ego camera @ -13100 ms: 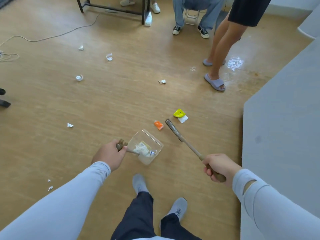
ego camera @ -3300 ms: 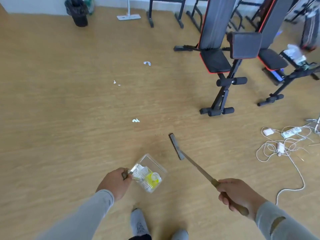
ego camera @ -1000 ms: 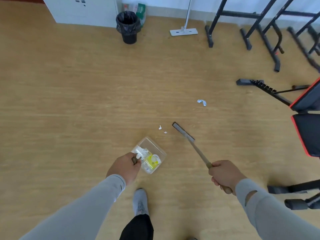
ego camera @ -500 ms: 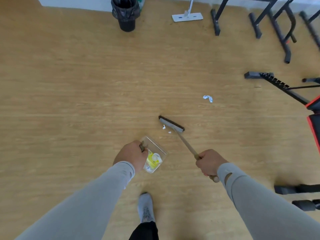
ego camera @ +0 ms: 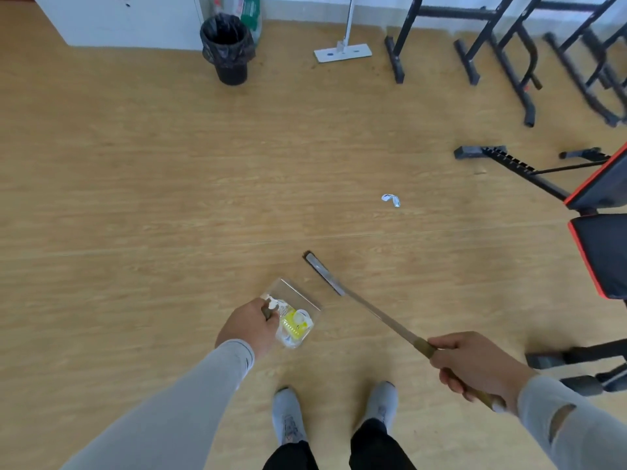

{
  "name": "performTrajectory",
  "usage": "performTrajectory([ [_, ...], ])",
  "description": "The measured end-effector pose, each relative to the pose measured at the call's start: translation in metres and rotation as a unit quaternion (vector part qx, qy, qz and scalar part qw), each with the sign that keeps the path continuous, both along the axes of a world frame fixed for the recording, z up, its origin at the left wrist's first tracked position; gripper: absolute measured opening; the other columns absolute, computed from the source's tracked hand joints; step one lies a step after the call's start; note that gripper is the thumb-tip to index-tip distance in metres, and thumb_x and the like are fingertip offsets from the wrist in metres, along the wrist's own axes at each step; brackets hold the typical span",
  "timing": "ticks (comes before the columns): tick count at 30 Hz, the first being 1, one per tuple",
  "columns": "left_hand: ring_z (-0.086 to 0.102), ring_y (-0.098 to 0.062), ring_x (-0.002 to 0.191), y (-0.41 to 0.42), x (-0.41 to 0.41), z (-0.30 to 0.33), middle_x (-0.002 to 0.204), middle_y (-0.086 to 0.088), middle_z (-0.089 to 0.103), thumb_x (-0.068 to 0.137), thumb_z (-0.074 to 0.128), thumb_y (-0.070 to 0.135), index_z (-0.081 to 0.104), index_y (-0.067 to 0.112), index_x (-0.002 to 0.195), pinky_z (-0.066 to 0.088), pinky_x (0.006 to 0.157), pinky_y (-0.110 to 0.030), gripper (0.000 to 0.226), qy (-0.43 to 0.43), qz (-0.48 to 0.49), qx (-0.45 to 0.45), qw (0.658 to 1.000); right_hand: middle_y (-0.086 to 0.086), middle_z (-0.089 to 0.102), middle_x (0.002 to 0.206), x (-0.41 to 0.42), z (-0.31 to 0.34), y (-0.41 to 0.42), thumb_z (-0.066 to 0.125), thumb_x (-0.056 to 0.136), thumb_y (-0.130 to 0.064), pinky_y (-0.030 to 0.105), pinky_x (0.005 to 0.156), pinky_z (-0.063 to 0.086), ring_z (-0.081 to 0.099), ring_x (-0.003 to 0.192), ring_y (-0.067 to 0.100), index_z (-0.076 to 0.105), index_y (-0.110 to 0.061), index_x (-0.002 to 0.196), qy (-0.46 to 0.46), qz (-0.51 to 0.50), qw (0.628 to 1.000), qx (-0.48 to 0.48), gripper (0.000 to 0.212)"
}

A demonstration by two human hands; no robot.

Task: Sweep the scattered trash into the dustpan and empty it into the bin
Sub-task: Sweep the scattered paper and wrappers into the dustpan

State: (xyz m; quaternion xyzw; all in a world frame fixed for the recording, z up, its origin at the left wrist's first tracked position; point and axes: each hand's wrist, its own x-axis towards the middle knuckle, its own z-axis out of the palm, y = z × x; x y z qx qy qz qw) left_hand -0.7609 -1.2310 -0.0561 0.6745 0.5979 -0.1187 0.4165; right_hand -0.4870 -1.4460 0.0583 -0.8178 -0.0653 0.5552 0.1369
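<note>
Seemingly clear plastic dustpan (ego camera: 298, 300), crumpled scraps.

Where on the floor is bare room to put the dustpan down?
Bare floor lies left of the dustpan, and between the brush and the bin. The right side is crowded by the benches.

Clear plastic dustpan (ego camera: 298, 296), tilted above the wooden floor, low in the middle of it, mouth facing away; white crumpled scraps and a yellow piece (ego camera: 292, 325) piled at its handle end. Slim broom (ego camera: 366, 308) just right of it, narrow dark head (ego camera: 324, 273) low over the boards, metal shaft slanting back to a brown grip. One white paper scrap (ego camera: 391, 200) lying farther out. Black-lined round bin (ego camera: 226, 49) upright at the far edge, by the wall.
</note>
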Motion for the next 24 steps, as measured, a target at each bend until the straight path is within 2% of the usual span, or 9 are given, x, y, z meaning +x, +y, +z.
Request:
performTrajectory([
  [4,0.065,-0.023,0.071,0.006,0.015,0.021,0.079,0.004,0.067,0.097,0.056,0.038,0.064,0.026,0.096,0.050,0.063,-0.031,0.014,-0.019,0.006,0.011,1.000,0.016,0.062,0.063,0.034,0.012,-0.015,0.058,0.092,-0.003,0.029,0.043,0.035,0.046,0.051,0.022,0.068,-0.014,0.106,0.001,-0.033,0.999,0.027,0.021],
  [10,0.059,-0.022,0.064,0.030,0.094,0.052,0.074,0.005,0.063,0.095,0.060,0.037,0.066,0.023,0.099,0.043,0.058,-0.029,0.016,-0.028,-0.017,0.035,0.999,0.018,0.063,0.062,0.126,0.002,-0.009,0.058,0.092,0.001,0.024,0.036,0.035,0.047,0.043,0.022,0.063,-0.008,0.110,-0.050,-0.079,0.993,0.066,0.020],
  [16,0.062,-0.018,0.060,0.048,0.215,0.060,0.075,0.002,0.068,0.097,0.057,0.042,0.065,0.026,0.096,0.045,0.054,-0.027,0.018,-0.015,-0.028,0.042,0.999,0.018,0.059,0.058,0.246,-0.031,0.020,0.057,0.090,-0.005,0.030,0.047,0.031,0.045,0.063,0.031,0.067,-0.002,0.099,-0.087,-0.124,0.985,0.076,0.013],
  [20,0.064,-0.016,0.059,0.068,0.309,0.055,0.080,0.003,0.069,0.099,0.056,0.041,0.063,0.028,0.107,0.043,0.051,-0.025,0.017,-0.001,-0.044,0.037,0.998,0.015,0.059,0.054,0.332,-0.039,0.040,0.056,0.087,-0.009,0.032,0.050,0.030,0.042,0.062,0.031,0.068,-0.001,0.095,-0.099,-0.143,0.982,0.070,0.016],
  [24,0.067,-0.020,0.065,0.092,0.390,0.038,0.081,0.003,0.069,0.098,0.057,0.041,0.062,0.030,0.105,0.049,0.056,-0.028,0.014,0.012,-0.059,0.028,0.998,0.013,0.060,0.055,0.415,-0.046,0.069,0.056,0.089,-0.010,0.031,0.050,0.031,0.043,0.063,0.028,0.069,-0.004,0.094,-0.105,-0.152,0.982,0.040,0.016],
])
